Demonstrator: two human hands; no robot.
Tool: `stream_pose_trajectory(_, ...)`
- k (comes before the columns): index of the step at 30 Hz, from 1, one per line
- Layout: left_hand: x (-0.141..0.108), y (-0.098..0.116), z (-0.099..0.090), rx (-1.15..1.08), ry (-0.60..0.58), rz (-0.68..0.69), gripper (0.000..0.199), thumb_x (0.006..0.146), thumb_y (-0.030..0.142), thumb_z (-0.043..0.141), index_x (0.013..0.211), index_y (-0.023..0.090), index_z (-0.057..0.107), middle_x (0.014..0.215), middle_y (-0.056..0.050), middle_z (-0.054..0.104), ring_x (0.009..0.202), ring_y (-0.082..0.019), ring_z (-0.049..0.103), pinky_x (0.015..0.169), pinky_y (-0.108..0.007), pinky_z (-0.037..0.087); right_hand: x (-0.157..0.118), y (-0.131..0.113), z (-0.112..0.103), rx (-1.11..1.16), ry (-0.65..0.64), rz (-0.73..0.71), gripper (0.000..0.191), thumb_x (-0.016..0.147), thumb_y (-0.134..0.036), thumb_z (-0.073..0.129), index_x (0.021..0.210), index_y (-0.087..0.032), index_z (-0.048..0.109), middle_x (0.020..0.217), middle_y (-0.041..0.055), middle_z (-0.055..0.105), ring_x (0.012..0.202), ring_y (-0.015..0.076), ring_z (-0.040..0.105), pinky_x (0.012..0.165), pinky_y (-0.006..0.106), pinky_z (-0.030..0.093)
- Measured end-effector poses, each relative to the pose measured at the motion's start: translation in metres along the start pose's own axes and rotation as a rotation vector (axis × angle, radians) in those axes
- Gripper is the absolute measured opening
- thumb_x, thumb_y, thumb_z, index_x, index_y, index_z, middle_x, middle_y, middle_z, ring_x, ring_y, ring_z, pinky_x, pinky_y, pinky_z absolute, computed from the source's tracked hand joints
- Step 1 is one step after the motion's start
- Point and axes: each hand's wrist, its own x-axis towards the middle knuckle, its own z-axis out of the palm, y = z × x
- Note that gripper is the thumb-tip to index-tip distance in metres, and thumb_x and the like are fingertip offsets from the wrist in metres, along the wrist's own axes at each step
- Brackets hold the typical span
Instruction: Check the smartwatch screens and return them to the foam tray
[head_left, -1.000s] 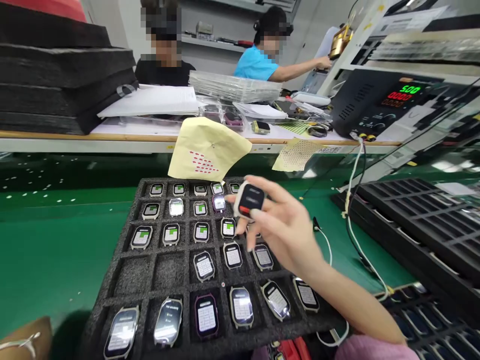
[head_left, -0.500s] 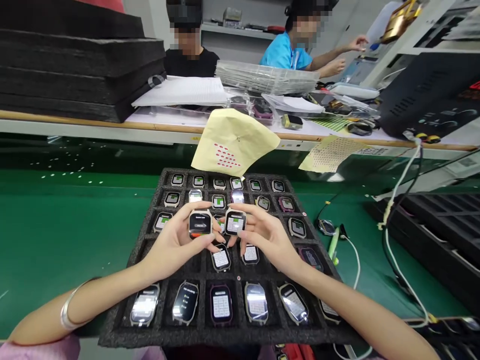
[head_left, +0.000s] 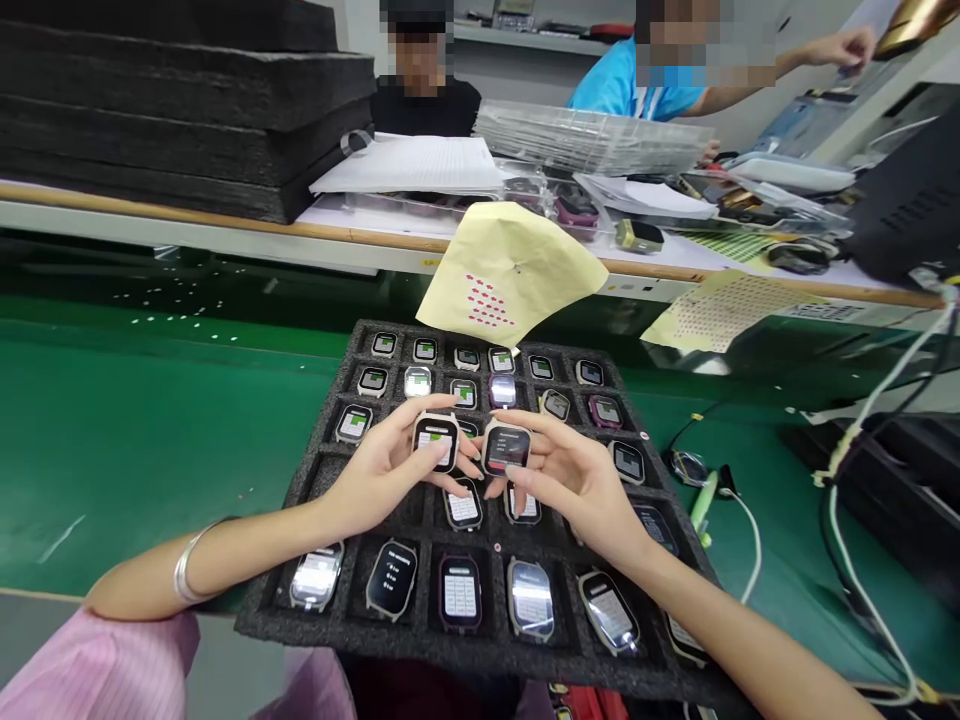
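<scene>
Left watch and right watch face the camera side by side, apart, above a compartmented black foam tray. The left hand pinches the left watch, thumb across its screen of green and white blocks and index finger along the top. The right hand grips the right watch between thumb and fingers, the thumb at the lower edge of a dark screen showing small text and a red bar; the wording is too small to read. Silver bracelet rings the left wrist.

Just nearer the camera than the hands, a purple-cased watch lies in its compartment, with a dark-screened watch in the one to its left. More watches fill compartments beyond the fingers. To the right of the right hand, a light-green object and a white cable lie on the green bench.

Yellow paper hangs from the shelf edge beyond both hands. Black foam stack stands beyond and left of the left hand. Farther off are a person in black and, to the right, a person in blue, one arm extended.
</scene>
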Motion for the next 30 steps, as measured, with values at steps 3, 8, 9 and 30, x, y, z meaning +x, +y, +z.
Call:
stream_pose_trajectory(3, 0.0007, -0.0011, -0.0028, -0.007, -0.020, 0.029, 0.041, 0.090, 0.017, 0.057, 0.129, 0.019, 0.045, 0.103, -0.010, 0.066, 0.092, -0.022, 0.067, 0.074, -0.034, 0.061, -0.0014, -0.0003, 0.0009, 0.025, -0.020, 0.003, 0.045, 0.086, -0.015, 0.067, 0.128, -0.023, 0.052, 0.096, 0.0066, 0.068, 0.077, 0.0199, 0.071, 0.055, 0.024, 0.059)
stream_pose_trajectory(8, 0.0002, -0.0021, -0.0036, 0.016, -0.064, 0.074, 0.060, 0.081, 0.009, 0.067, 0.134, 0.021, 0.042, 0.110, -0.009, 0.063, 0.098, -0.021, 0.065, 0.085, -0.035, 0.059, -0.0012, 0.0011, 0.0010, 0.036, 0.016, -0.037, 0.042, 0.086, -0.011, 0.066, 0.125, -0.022, 0.055, 0.093, 0.0053, 0.070, 0.074, 0.0172, 0.071, 0.055, 0.022, 0.058)
stream_pose_trajectory(9, 0.0001, -0.0020, -0.0030, 0.030, -0.057, 0.072, 0.062, 0.080, 0.008, 0.068, 0.134, 0.022, 0.041, 0.110, -0.008, 0.063, 0.098, -0.020, 0.065, 0.085, -0.034, 0.059, -0.0014, 0.0011, 0.0004, 0.039, 0.015, -0.035, 0.042, 0.086, -0.011, 0.066, 0.125, -0.022, 0.055, 0.093, 0.0056, 0.070, 0.074, 0.0179, 0.071, 0.055, 0.023, 0.058)
stream_pose_trajectory(30, 0.0028, -0.0021, -0.0047, 0.117, 0.084, 0.022, 0.032, 0.088, 0.024, 0.061, 0.118, 0.015, 0.051, 0.084, -0.005, 0.064, 0.075, -0.017, 0.066, 0.057, -0.026, 0.059, -0.0037, 0.0089, -0.0004, 0.097, -0.024, -0.024, 0.031, 0.091, -0.022, 0.060, 0.122, -0.021, 0.060, 0.091, 0.0065, 0.070, 0.068, 0.0204, 0.071, 0.050, 0.026, 0.057)
